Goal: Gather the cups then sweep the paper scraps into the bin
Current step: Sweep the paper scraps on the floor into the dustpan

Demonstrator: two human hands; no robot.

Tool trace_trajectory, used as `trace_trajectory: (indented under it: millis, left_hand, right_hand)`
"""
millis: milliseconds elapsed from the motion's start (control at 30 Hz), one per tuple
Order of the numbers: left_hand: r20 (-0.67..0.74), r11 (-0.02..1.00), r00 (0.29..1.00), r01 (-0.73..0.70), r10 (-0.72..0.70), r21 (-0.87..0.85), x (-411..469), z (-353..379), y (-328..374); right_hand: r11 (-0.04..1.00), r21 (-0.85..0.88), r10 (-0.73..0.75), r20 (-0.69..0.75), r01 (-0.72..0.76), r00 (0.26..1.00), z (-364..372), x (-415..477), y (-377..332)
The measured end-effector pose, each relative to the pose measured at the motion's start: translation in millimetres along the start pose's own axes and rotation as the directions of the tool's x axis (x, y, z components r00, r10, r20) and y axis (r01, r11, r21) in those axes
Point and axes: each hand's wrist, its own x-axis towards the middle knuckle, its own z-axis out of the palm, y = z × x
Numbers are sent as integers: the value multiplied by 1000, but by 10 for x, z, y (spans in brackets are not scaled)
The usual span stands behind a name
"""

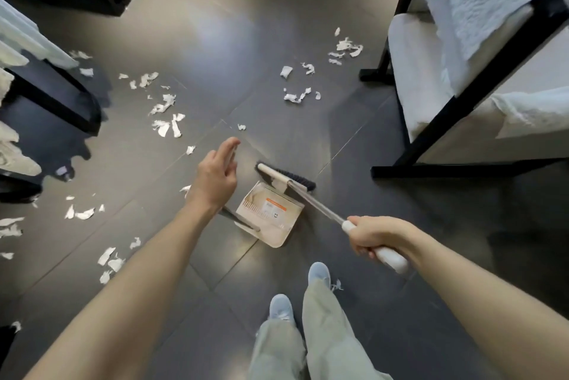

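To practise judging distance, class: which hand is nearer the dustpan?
Left. The left hand hovers open just left of the dustpan; the right hand grips the broom handle farther off to its right.

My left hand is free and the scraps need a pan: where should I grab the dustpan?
Grip its dark handle, the slim bar along the dustpan at its left edge, just below the left hand. Come down from the left: the broom head lies across the pan's far edge.
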Motion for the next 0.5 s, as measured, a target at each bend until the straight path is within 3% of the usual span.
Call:
trace_trajectory:
  millis: [100,233,500]
  left_hand:
    - [15,1000,1000,-27,27,9,-9,32,30]
    - [9,999,999,-45,45,14,-64,-24,-34]
    - [-30,996,999,-46,44,-78,-39,-135,-76]
  right_hand:
    - [965,259,18,124,-50,992,122,-309,-17]
    - [835,545,12,113,-72,994,179,-563,1]
    - [805,587,-12,-121,81,993,209,-460,-130]
